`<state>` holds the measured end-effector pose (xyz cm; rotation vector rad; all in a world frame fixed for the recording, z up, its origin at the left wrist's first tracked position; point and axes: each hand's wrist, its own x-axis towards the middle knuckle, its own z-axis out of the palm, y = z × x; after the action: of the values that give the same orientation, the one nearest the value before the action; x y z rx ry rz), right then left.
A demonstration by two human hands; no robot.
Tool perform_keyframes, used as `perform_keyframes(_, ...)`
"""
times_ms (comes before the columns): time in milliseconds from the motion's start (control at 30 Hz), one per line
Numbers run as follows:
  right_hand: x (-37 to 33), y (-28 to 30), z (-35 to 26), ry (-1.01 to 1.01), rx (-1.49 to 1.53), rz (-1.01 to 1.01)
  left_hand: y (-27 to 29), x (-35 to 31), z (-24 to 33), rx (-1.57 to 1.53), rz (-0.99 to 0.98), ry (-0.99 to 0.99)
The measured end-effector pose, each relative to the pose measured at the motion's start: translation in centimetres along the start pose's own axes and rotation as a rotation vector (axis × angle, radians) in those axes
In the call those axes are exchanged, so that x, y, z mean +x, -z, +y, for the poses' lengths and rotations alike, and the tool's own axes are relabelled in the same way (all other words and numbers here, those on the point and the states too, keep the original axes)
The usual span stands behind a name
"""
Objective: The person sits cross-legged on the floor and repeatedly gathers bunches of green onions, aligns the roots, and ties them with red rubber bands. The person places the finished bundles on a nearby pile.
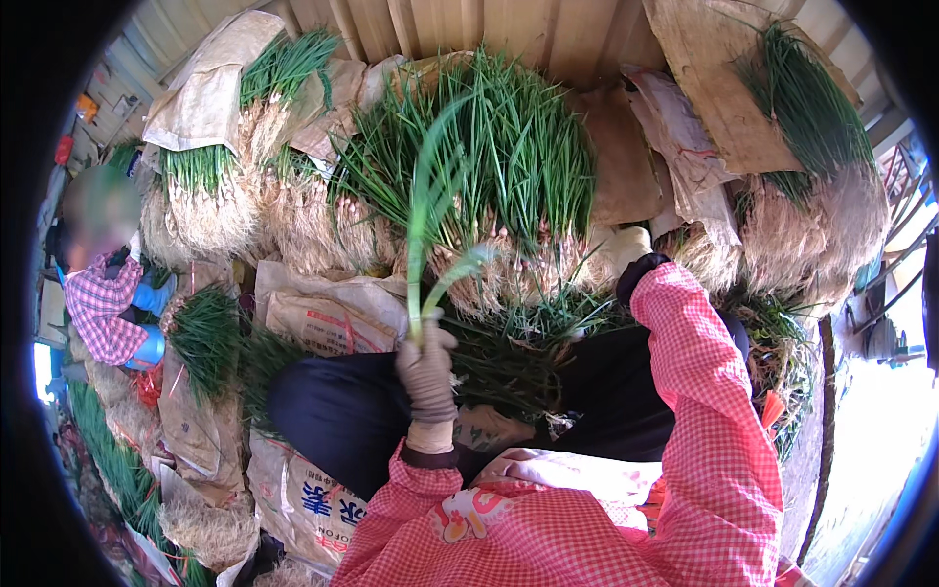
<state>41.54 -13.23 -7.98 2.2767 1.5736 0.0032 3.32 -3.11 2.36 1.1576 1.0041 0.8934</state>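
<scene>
A green onion (pixel 420 220) with long leaves stands up out of my left hand (pixel 426 377), whose gloved fingers are closed around its lower end. The leaves look smeared by motion, and one bends off to the right. My right hand (pixel 629 250), in a pale glove, reaches forward to the right side of a large heap of green onions (pixel 489 147). It is at the level of their roots; its fingers cannot be made out. The heap's leaves point away from me and its pale roots (pixel 514 279) hang toward me.
More bundled onions (pixel 201 201) lie along the back left, others (pixel 807 108) at the back right, with woven sacks (pixel 220 83) among them. Loose green leaves (pixel 509 362) cover the floor between my knees. At the far left a person (pixel 103 303) in a checked shirt sits beside another bundle (pixel 205 338).
</scene>
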Motion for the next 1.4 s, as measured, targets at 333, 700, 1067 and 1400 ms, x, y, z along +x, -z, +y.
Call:
perform_keyframes(333,2.9,5.5,-11.9,-0.278,0.684,0.167,0.1,2.1,-4.4,-0.233,-0.238,0.583)
perform_keyframes(700,-2.6,8.7,-15.5,-0.054,2.028,-0.135,0.3,2.5,-5.7,-0.289,-0.144,0.399)
perform_keyframes(1067,-5.9,6.3,-20.8,0.78,0.118,-0.972,1.4,2.8,-2.3,-0.413,0.243,0.154)
perform_keyframes(1400,9.0,8.5,-21.3,-0.312,0.96,0.346,-1.1,11.4,-8.7,-0.475,0.273,0.305)
